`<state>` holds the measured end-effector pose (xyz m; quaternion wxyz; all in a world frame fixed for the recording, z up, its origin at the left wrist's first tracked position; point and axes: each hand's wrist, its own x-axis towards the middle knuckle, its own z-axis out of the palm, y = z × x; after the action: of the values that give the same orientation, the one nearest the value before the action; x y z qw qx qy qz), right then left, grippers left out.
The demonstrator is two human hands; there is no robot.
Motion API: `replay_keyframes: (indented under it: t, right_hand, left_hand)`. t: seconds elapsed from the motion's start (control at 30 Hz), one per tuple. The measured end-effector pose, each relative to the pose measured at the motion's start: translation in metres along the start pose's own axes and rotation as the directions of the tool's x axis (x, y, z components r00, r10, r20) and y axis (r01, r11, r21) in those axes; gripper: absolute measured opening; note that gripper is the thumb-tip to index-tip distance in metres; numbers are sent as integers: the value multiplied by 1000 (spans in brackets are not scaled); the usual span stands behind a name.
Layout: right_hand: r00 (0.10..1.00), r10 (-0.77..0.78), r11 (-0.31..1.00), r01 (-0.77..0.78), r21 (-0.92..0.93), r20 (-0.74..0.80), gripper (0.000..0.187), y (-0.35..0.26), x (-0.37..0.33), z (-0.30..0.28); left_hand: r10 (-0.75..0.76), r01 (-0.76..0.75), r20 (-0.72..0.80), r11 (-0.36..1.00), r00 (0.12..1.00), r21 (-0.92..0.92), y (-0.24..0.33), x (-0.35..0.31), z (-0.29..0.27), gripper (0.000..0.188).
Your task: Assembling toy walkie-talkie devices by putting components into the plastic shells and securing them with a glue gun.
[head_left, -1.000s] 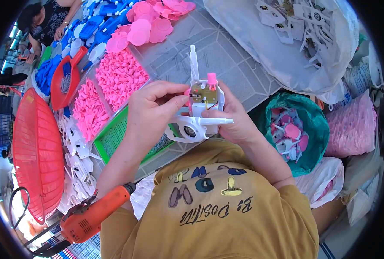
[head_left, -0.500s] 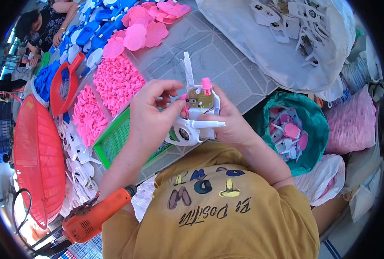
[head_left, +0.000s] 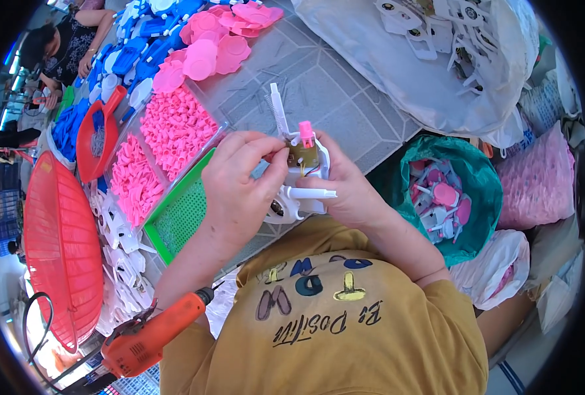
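Observation:
My right hand [head_left: 346, 183] grips a white plastic housing [head_left: 311, 193] from its right side, held over the table edge close to my body. A small brown circuit board [head_left: 300, 158] with thin wires sits in the housing, and a pink plastic piece [head_left: 305, 130] stands up at its top. One long white prong [head_left: 277, 104] points away from me with a coil spring beside it. The thumb and fingers of my left hand [head_left: 243, 181] pinch together at the board's left edge; whatever lies between them is too small to make out.
Left of my hands stand a green mesh tray [head_left: 179, 220] and a clear bin of small pink parts [head_left: 177, 128]. Flat pink pieces [head_left: 207, 56] and blue-white parts [head_left: 131, 56] lie beyond. An orange power drill [head_left: 151, 336] is at lower left, a green bag [head_left: 483, 197] at right.
My left fingers have closed into a pinch at the board's left edge; before, they were more spread. The housing has shifted slightly left and tilted a little.

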<state>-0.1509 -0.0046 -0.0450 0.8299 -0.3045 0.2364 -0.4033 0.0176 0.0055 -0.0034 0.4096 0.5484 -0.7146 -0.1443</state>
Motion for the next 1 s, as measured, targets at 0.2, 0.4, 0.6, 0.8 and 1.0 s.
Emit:
replay_keyframes:
  t: [0.2, 0.4, 0.6, 0.8, 1.0]
  right_hand:
    - [999, 32, 999, -32, 10, -13, 61, -2, -1, -1]
    - [1000, 21, 999, -21, 25, -14, 61, 1, 0, -2]
    - [999, 39, 999, -39, -9, -36, 59, 3, -1, -4]
    - [994, 77, 996, -73, 47, -82, 56, 1, -2, -4]
    - [992, 85, 996, -81, 46, -93, 59, 0, -2, -2]
  left_hand:
    - [-70, 66, -24, 991, 997, -117, 1, -2, 5, 11]
    - [-167, 166, 1, 976, 986, -140, -2, -4, 7, 9]
    - [-232, 233, 23, 960, 972, -153, -3, -5, 11, 9]
    - [-288, 291, 44, 932, 957, -217, -9, -5, 11, 12]
    - [-271, 275, 51, 947, 961, -165, -7, -3, 11, 10]
